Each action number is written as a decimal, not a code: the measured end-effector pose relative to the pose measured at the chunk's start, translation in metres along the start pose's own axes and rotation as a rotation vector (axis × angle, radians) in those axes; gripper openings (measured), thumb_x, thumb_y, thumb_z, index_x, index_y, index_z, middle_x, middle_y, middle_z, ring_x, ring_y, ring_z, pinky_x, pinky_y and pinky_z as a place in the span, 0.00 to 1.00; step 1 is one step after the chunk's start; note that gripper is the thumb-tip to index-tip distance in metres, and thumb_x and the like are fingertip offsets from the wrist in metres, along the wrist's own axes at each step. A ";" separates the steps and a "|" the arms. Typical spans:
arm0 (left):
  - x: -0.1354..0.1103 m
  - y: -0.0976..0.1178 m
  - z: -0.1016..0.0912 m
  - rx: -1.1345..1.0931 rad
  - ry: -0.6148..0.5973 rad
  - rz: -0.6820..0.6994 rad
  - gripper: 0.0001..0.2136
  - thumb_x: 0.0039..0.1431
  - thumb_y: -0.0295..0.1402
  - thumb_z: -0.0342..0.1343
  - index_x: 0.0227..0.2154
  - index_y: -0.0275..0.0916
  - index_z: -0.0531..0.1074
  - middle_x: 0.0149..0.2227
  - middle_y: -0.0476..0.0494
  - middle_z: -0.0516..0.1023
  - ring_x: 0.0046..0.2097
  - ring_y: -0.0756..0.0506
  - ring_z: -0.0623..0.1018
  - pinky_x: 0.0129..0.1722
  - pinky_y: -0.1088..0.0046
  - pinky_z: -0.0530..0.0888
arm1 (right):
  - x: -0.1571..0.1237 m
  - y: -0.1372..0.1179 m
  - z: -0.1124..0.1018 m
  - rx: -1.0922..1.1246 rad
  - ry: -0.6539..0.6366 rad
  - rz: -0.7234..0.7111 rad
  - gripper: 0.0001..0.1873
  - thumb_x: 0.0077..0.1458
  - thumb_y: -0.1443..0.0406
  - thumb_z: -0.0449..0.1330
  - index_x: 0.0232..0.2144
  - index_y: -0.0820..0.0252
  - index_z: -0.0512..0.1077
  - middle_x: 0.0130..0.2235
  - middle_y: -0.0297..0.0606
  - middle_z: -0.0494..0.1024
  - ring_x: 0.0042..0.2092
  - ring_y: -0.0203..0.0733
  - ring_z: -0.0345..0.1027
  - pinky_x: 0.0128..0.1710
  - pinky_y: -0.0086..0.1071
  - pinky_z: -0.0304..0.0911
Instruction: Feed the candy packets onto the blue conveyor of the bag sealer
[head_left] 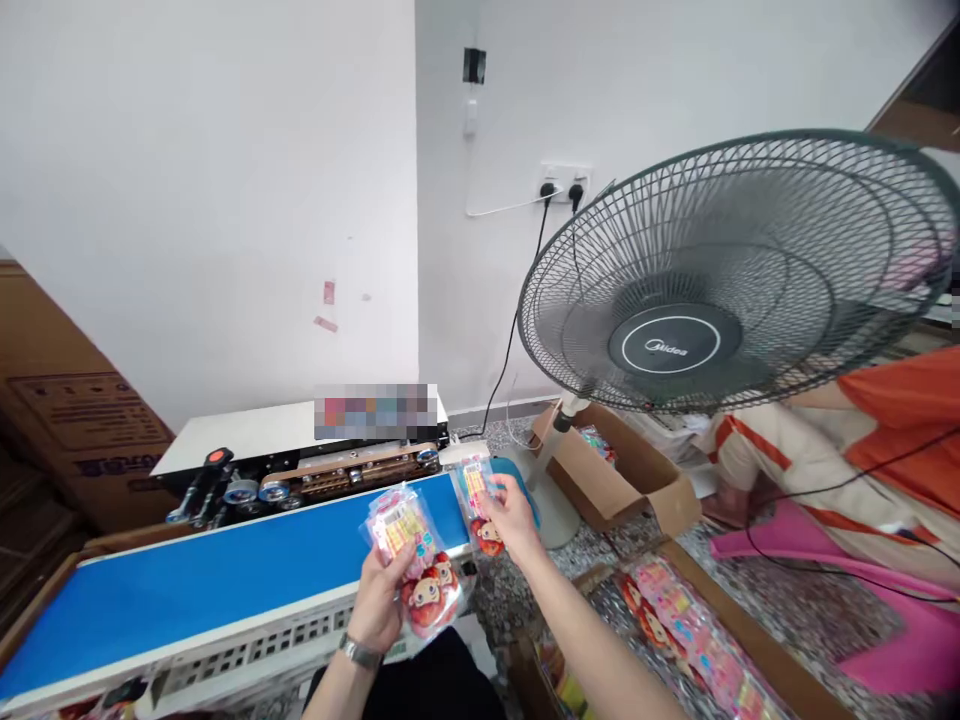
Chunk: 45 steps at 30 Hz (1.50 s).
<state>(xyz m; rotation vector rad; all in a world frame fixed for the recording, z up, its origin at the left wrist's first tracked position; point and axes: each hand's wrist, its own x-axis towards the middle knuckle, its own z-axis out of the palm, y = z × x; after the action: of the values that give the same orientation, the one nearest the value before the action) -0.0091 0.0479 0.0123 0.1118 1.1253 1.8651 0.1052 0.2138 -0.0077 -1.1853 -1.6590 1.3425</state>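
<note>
My left hand [381, 592] grips a small stack of clear plastic packets [409, 545], thumb on top. The packets have pink-and-yellow printed cards and red-haired cartoon doll faces at the lower end. A single packet [475, 500] of the same kind is pinched in my right hand [511, 520], between thumb and fingers. Both hands are above the near right end of a blue conveyor belt [247, 570], with the right one just past its end. My right fingertips partly cover their packet.
A large fan [667, 345] stands at the right. Below it is an open cardboard box [600, 480], and closer, another box holds rows of packets [690, 625]. A machine with rollers [300, 480] runs along the belt's back. A seated person [892, 440] is at far right, near a pink stool [847, 570].
</note>
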 end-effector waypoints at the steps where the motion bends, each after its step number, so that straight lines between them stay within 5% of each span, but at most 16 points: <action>1: 0.001 0.001 -0.006 -0.004 0.008 -0.001 0.20 0.39 0.33 0.67 0.39 0.36 0.74 0.38 0.38 0.80 0.37 0.41 0.79 0.41 0.67 0.73 | 0.010 0.004 0.004 -0.074 0.036 0.005 0.18 0.45 0.57 0.57 0.39 0.58 0.64 0.25 0.31 0.73 0.26 0.40 0.69 0.26 0.29 0.62; 8: 0.005 -0.005 -0.028 -0.030 0.003 -0.048 0.21 0.43 0.33 0.65 0.43 0.36 0.70 0.39 0.38 0.79 0.38 0.40 0.79 0.40 0.65 0.73 | 0.048 0.013 0.037 -0.397 0.085 -0.048 0.14 0.46 0.62 0.56 0.38 0.58 0.68 0.30 0.36 0.76 0.32 0.43 0.71 0.30 0.30 0.62; 16: -0.002 -0.008 -0.020 -0.030 0.004 0.016 0.21 0.42 0.30 0.65 0.42 0.36 0.71 0.37 0.39 0.80 0.38 0.40 0.79 0.40 0.66 0.73 | 0.032 -0.005 0.069 -0.541 -0.120 -0.113 0.19 0.48 0.66 0.57 0.45 0.59 0.66 0.33 0.37 0.76 0.37 0.44 0.70 0.38 0.32 0.61; 19: -0.001 -0.009 -0.021 -0.022 0.003 0.058 0.20 0.42 0.29 0.65 0.41 0.35 0.71 0.38 0.39 0.79 0.37 0.41 0.78 0.39 0.68 0.73 | 0.019 -0.015 0.067 -0.445 -0.163 -0.213 0.18 0.50 0.64 0.56 0.45 0.59 0.66 0.39 0.40 0.74 0.38 0.42 0.69 0.40 0.33 0.61; 22: 0.002 -0.011 -0.024 -0.018 0.022 0.072 0.20 0.40 0.30 0.66 0.39 0.34 0.72 0.37 0.39 0.79 0.36 0.42 0.78 0.38 0.67 0.73 | -0.006 -0.021 0.055 -0.264 -0.372 -0.259 0.16 0.53 0.59 0.54 0.43 0.58 0.66 0.37 0.36 0.73 0.35 0.38 0.68 0.37 0.31 0.63; 25: 0.005 -0.013 -0.026 -0.019 0.011 0.064 0.21 0.39 0.32 0.67 0.38 0.34 0.72 0.36 0.38 0.79 0.35 0.41 0.78 0.37 0.66 0.73 | -0.036 -0.022 0.044 -0.270 -0.536 -0.291 0.27 0.42 0.56 0.64 0.45 0.56 0.64 0.35 0.34 0.70 0.32 0.37 0.66 0.33 0.30 0.63; 28: 0.005 -0.014 -0.024 -0.019 -0.011 0.076 0.21 0.39 0.34 0.67 0.39 0.35 0.72 0.37 0.38 0.79 0.37 0.41 0.78 0.39 0.65 0.72 | -0.055 -0.019 0.040 -0.355 -0.521 -0.281 0.33 0.37 0.56 0.67 0.47 0.56 0.63 0.32 0.33 0.69 0.32 0.38 0.65 0.32 0.31 0.62; 34: 0.002 -0.012 -0.022 -0.041 -0.043 0.115 0.21 0.42 0.33 0.65 0.42 0.35 0.71 0.42 0.36 0.78 0.42 0.39 0.77 0.44 0.62 0.71 | -0.051 -0.016 0.036 -0.215 -0.507 -0.192 0.20 0.50 0.59 0.59 0.45 0.56 0.63 0.31 0.32 0.71 0.32 0.37 0.68 0.33 0.31 0.63; 39: 0.004 -0.012 -0.021 -0.017 -0.016 0.139 0.22 0.39 0.31 0.67 0.40 0.35 0.71 0.40 0.37 0.79 0.40 0.39 0.78 0.43 0.62 0.72 | -0.048 -0.013 0.034 -0.094 -0.479 -0.187 0.14 0.46 0.61 0.61 0.34 0.57 0.63 0.34 0.32 0.70 0.36 0.37 0.67 0.34 0.29 0.64; 45: 0.006 -0.014 -0.024 -0.013 -0.005 0.138 0.21 0.39 0.30 0.67 0.39 0.35 0.70 0.39 0.38 0.79 0.38 0.40 0.78 0.42 0.62 0.73 | -0.050 -0.015 0.036 0.025 -0.550 -0.090 0.14 0.51 0.62 0.55 0.41 0.57 0.62 0.34 0.35 0.73 0.35 0.38 0.69 0.36 0.32 0.65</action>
<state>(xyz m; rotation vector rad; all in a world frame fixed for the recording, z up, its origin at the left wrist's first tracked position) -0.0148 0.0390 -0.0142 0.1914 1.1258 1.9928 0.0861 0.1538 -0.0002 -0.7483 -2.0308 1.7270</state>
